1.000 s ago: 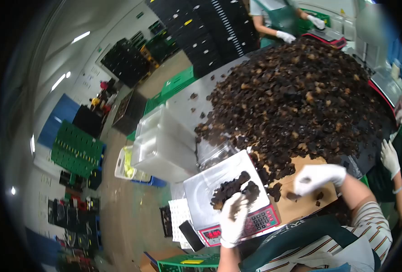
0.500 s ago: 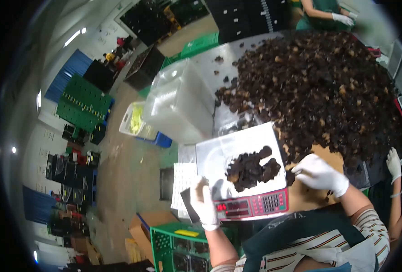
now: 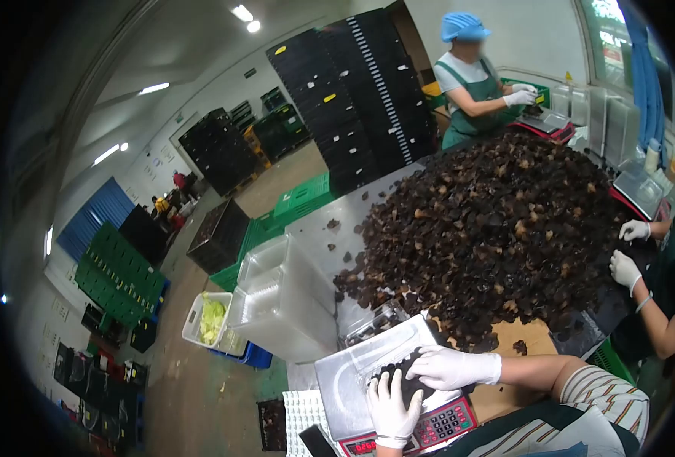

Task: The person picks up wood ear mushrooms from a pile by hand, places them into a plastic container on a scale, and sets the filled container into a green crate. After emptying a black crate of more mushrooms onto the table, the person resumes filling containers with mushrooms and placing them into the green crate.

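Note:
A pile of dark wood ear mushrooms (image 3: 403, 372) lies on the steel pan of a red weighing scale (image 3: 448, 425). My left hand (image 3: 392, 407), in a white glove, has its fingers curved over the left side of the pile. From the right, my gloved right hand (image 3: 450, 367) closes on the same mushrooms, its fingertips near those of the left. The hands hide part of the pile. Red digits glow on the scale's display (image 3: 364, 448), too small to read surely.
A big heap of wood ear mushrooms (image 3: 497, 228) covers the table. Stacked clear plastic boxes (image 3: 284, 305) stand left of the scale, near a sheet of white labels (image 3: 303, 419). A co-worker's gloved hands (image 3: 625, 270) are at the right edge; another person (image 3: 470, 91) stands behind the heap.
My left hand has moved from the scale's left edge onto the pile. My right hand has come in from beside the scale onto the mushrooms. The camera view has tilted up.

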